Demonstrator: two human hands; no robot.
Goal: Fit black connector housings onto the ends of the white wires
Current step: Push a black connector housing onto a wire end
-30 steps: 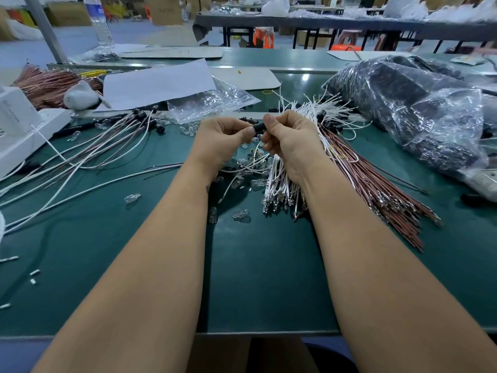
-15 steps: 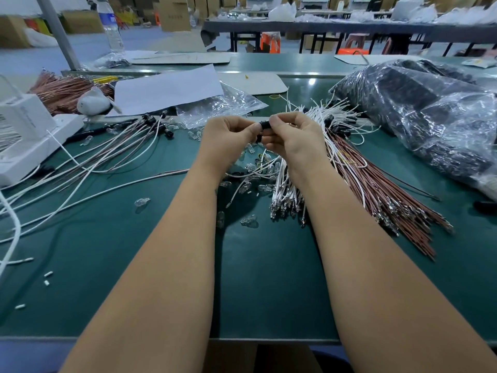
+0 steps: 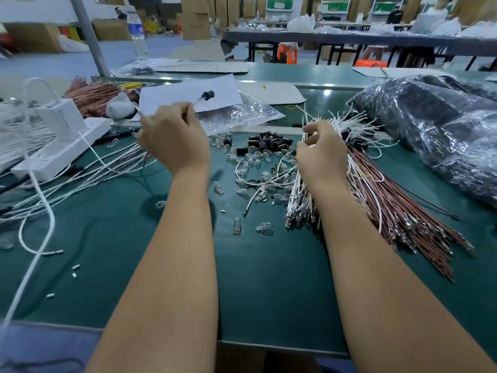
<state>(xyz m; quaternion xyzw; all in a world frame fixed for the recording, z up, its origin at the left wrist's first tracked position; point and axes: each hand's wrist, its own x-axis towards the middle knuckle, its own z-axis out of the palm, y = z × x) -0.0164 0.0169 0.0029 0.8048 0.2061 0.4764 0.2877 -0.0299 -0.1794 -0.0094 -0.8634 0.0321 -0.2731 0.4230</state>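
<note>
My left hand [image 3: 172, 138] is pinching a thin white wire [image 3: 197, 101] tipped with a small black connector housing [image 3: 208, 94]. My right hand [image 3: 321, 152], fingers curled, is reaching into the bundle of loose white wires [image 3: 341, 125]; whether it is gripping one I cannot tell. Next, I judge, I am setting this one aside and picking a fresh wire.

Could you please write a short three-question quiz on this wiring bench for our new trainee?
1. True or false: the left hand holds a wire with a black housing on its end.
2. Where is the right hand? A) on the white box B) at the white wire bundle C) on the water bottle
3. What lies loose between the hands, beside the small clear bulbs?

Key: 1 true. 2 B. 3 a pile of black housings.
</note>
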